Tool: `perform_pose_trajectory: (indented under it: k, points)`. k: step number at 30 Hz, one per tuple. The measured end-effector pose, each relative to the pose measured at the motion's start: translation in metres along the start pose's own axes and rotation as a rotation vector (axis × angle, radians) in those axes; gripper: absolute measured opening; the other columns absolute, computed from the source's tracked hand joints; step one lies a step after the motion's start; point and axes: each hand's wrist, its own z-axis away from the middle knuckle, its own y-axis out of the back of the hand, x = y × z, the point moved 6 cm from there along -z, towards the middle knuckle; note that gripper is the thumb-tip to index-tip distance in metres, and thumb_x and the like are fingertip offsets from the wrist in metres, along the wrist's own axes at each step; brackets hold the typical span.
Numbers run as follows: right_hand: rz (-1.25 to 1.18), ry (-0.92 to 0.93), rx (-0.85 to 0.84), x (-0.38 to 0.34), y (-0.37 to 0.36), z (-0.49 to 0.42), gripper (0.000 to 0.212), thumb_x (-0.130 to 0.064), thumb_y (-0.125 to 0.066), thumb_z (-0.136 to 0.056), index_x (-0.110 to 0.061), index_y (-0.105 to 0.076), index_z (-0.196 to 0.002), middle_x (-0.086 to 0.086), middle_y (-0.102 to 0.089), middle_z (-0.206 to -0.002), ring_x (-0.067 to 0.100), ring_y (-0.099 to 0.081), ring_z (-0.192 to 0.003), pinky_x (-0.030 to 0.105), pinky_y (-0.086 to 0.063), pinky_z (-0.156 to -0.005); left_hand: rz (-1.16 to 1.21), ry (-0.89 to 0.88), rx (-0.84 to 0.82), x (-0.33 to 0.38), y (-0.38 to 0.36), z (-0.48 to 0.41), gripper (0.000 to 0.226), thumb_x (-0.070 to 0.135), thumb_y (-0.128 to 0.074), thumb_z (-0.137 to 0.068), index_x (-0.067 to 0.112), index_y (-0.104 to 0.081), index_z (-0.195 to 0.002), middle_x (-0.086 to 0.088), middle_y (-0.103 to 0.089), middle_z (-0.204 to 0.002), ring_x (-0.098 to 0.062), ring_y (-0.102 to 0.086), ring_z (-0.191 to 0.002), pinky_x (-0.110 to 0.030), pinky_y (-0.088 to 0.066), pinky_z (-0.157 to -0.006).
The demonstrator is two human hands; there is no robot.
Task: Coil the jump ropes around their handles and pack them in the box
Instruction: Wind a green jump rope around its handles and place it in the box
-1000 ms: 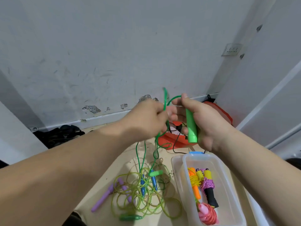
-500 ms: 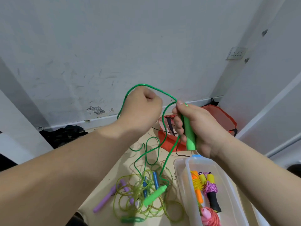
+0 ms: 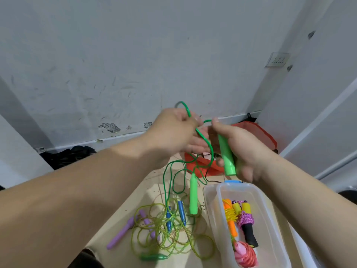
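My right hand (image 3: 239, 147) grips one light-green handle (image 3: 227, 155) of the green jump rope, held upright in the air. My left hand (image 3: 173, 134) pinches the green cord (image 3: 188, 111) just left of it, and a loop arches over its fingers. The rope's second green handle (image 3: 193, 196) dangles below, above the table. A clear plastic box (image 3: 270, 215) stands at the lower right and holds coiled ropes: orange-handled (image 3: 230, 219), yellow-and-black-handled (image 3: 246, 223) and pink (image 3: 245, 254). Loose ropes with blue handles (image 3: 181, 211), purple handles (image 3: 120, 235) and a dark-green handle (image 3: 152, 257) lie tangled on the table.
The wooden table (image 3: 146, 192) ends at a grey wall. A red bag (image 3: 202, 167) with a black cable lies behind the box. Dark cloth (image 3: 67, 153) sits at the far left by the wall. A wall socket (image 3: 277, 59) is up on the right.
My left hand has come back toward the right hand with the cord, shrinking the wide loop. The dangling green handle has lifted off the pile and hangs upright.
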Motion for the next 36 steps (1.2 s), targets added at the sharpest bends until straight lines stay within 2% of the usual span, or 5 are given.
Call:
perform_pose_trajectory:
  k: [6,17,23,28,36]
  points:
    - [0.062,0.054,-0.151,0.002,-0.017,0.003,0.052,-0.042,-0.051,-0.103,0.004,-0.058,-0.125,0.016,-0.065,-0.079,0.032,-0.066,-0.077,0.021,-0.029,-0.034,0.250,0.041,0.230,0.015,0.038,-0.004,0.018,0.021,-0.050,-0.106,0.006,-0.059,-0.105,-0.023,-0.073,-0.093,-0.027,-0.075,-0.066,-0.034,-0.064,-0.061]
    - [-0.243,0.104,-0.058,-0.017,-0.013,0.009,0.020,-0.030,-0.052,-0.104,-0.014,-0.059,-0.095,0.000,-0.034,-0.057,0.012,-0.036,-0.041,0.021,-0.025,-0.034,-0.727,-0.015,-0.293,-0.021,-0.010,0.015,0.021,0.019,-0.065,-0.093,0.001,-0.065,-0.082,-0.011,-0.068,-0.081,-0.023,-0.068,-0.072,-0.049,-0.061,-0.080]
    - [-0.062,0.148,0.042,-0.013,0.003,-0.001,0.033,-0.036,-0.049,-0.107,-0.007,-0.063,-0.113,0.013,-0.076,-0.093,0.022,-0.068,-0.069,0.029,-0.053,-0.052,-0.359,-0.015,-0.124,-0.011,0.002,0.003,0.027,0.019,-0.063,-0.100,-0.003,-0.070,-0.085,-0.011,-0.072,-0.076,-0.018,-0.068,-0.063,-0.029,-0.063,-0.062]
    - [0.099,0.083,-0.159,0.006,-0.017,0.004,0.034,-0.039,-0.051,-0.106,-0.007,-0.063,-0.107,0.023,-0.069,-0.089,0.035,-0.068,-0.075,0.038,-0.056,-0.067,-0.088,0.031,0.057,-0.009,0.015,-0.003,0.022,0.022,-0.068,-0.097,0.000,-0.071,-0.092,-0.016,-0.070,-0.075,-0.016,-0.063,-0.051,-0.031,-0.061,-0.057]
    - [0.252,0.078,-0.287,0.007,-0.027,0.012,0.035,-0.009,-0.074,-0.092,0.009,-0.054,-0.114,0.014,-0.051,-0.066,0.022,-0.044,-0.048,0.031,-0.051,-0.048,-0.240,-0.060,0.033,-0.007,0.023,-0.002,0.033,0.028,-0.066,-0.098,-0.002,-0.069,-0.088,-0.009,-0.069,-0.062,-0.015,-0.064,-0.049,-0.030,-0.059,-0.055]
